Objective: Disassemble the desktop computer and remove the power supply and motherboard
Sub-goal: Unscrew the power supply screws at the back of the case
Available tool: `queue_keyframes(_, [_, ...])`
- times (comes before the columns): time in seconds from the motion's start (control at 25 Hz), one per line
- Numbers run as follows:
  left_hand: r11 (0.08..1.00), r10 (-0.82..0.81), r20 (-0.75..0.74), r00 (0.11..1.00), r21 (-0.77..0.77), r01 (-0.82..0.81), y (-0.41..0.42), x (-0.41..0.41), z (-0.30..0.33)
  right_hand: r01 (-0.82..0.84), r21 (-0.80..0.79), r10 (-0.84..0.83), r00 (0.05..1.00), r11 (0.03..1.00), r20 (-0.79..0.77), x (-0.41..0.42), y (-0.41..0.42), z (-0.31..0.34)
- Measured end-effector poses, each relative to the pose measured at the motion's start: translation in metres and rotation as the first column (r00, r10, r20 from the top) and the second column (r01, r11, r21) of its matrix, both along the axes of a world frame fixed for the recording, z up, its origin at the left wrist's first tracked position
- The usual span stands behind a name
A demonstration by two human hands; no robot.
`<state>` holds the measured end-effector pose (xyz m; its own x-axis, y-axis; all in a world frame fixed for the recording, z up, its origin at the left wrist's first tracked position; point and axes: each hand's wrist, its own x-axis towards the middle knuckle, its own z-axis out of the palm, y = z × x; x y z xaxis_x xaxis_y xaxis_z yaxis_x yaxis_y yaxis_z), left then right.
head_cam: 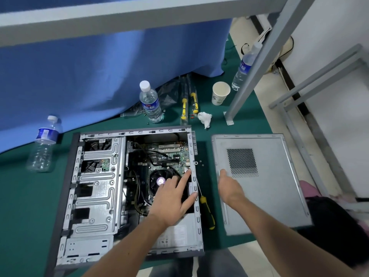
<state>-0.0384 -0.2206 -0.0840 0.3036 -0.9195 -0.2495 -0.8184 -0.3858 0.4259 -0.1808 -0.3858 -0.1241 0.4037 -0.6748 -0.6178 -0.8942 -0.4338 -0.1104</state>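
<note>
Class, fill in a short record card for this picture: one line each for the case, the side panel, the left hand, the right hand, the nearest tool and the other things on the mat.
case: computer case lies open on the green mat, board and fan showing
side panel: side panel off, flat, right of the case
left hand: left hand open, over the case's right edge
right hand: right hand on the panel's left edge, grip unclear
nearest tool: screwdriver between case and panel
other things: three bottles, paper cup

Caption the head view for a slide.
Left hand reaches into the open computer case; right hand rests on the removed side panel.
</note>
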Motion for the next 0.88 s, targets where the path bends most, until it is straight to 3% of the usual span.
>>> queue_keyframes(0.28, [1.000, 0.008, 0.022, 1.000, -0.024, -0.008, 0.000, -0.002, -0.002, 0.031, 0.117, -0.030, 0.999, 0.993, -0.016, -0.006, 0.019, -0.022])
queue_keyframes(0.48, [0.998, 0.016, 0.028, 0.999, -0.060, -0.014, 0.001, -0.004, -0.002, 0.049, 0.148, -0.058, 0.997, 0.988, 0.056, -0.002, 0.019, -0.023])
queue_keyframes(0.64, [0.996, 0.037, 0.098, 0.995, -0.087, -0.029, 0.001, -0.007, -0.002, 0.020, 0.150, -0.034, 0.995, 0.988, 0.089, 0.007, 0.011, -0.024])
queue_keyframes(0.88, [0.998, 0.057, 0.276, 0.959, -0.049, -0.046, 0.004, -0.014, -0.001, 0.058, 0.306, -0.126, 0.970, 0.950, 0.208, -0.034, 0.022, -0.004])
